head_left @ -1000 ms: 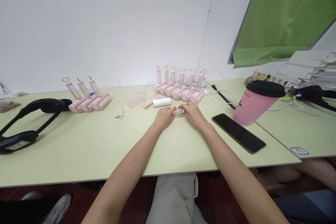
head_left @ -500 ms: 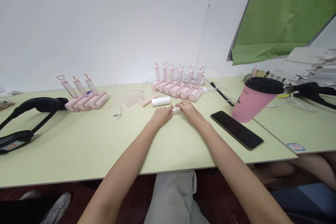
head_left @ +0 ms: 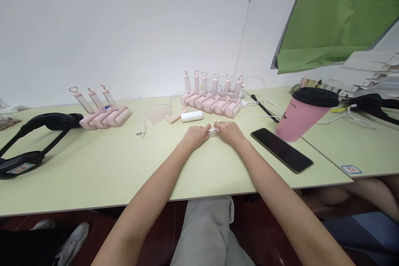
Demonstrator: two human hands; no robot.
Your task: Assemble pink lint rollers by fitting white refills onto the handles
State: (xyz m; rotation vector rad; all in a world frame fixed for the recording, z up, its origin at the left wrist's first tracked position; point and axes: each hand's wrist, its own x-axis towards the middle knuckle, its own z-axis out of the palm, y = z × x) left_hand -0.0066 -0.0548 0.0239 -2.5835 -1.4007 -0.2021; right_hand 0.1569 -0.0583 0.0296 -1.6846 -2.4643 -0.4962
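Observation:
My left hand point(head_left: 195, 136) and my right hand point(head_left: 230, 131) rest on the pale green table point(head_left: 124, 166), fingertips meeting on a small clear pink tube piece point(head_left: 213, 130) held between them. Both hands are closed in a pinch on it. Just beyond lies a white lint roll point(head_left: 191, 116) with a pink handle point(head_left: 173, 119) beside it. A row of several assembled pink lint rollers point(head_left: 215, 102) stands behind the hands. Three more pink rollers point(head_left: 101, 113) sit at the left.
A black phone point(head_left: 281, 155) lies right of my hands, with a pink cup with black lid point(head_left: 304, 114) behind it. A black headset point(head_left: 34, 139) lies far left. White cables point(head_left: 149, 118) run across the back. Another person's legs point(head_left: 358, 195) show under the right table.
The hands stay pinched on the small tube piece at nearly the same spot; only the camera view has shifted slightly.

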